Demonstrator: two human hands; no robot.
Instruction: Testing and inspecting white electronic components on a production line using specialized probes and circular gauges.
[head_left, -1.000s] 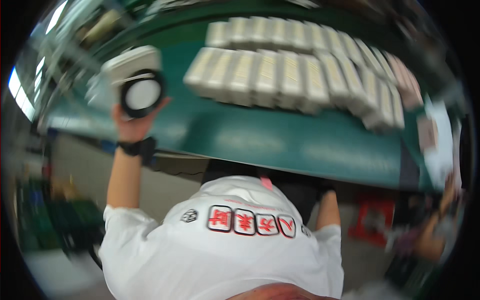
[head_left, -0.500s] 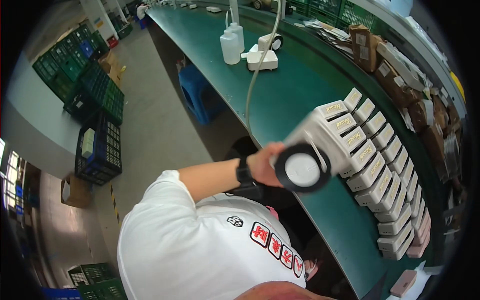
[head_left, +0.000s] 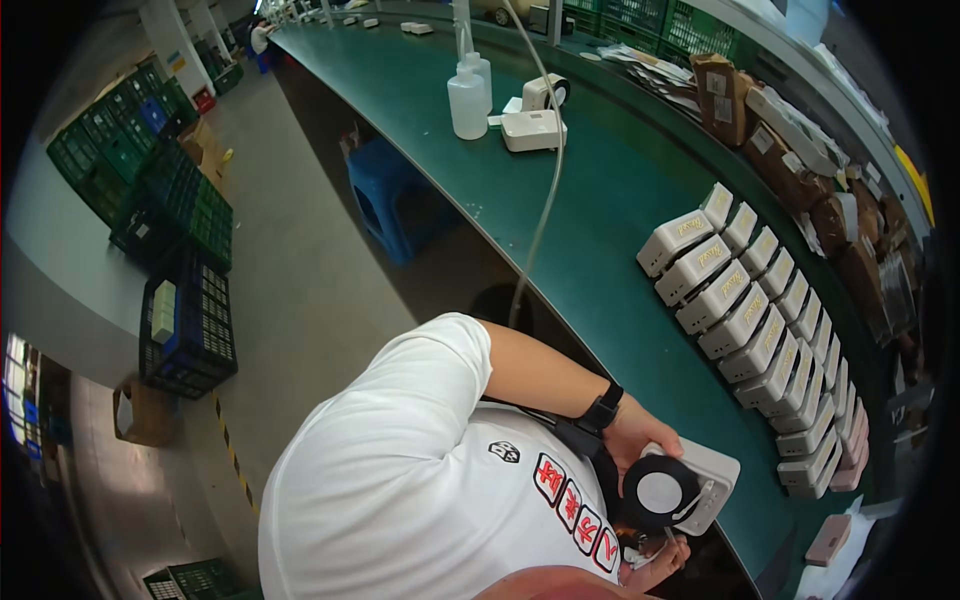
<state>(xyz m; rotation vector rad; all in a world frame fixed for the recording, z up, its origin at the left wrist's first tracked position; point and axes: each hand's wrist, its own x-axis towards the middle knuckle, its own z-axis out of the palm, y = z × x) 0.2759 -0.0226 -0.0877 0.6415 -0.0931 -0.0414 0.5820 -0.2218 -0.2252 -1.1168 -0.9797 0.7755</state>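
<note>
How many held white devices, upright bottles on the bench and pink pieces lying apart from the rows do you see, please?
White device held in the left grip: 1
Upright bottles on the bench: 2
Pink piece apart from the rows: 1
Total: 4

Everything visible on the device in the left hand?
The off-white device looks plastic: a box body with rounded corners, a thick black ring around a white disc facing the camera. The left hand holds it tilted, near the green bench. The right hand is close; contact unclear.
</note>
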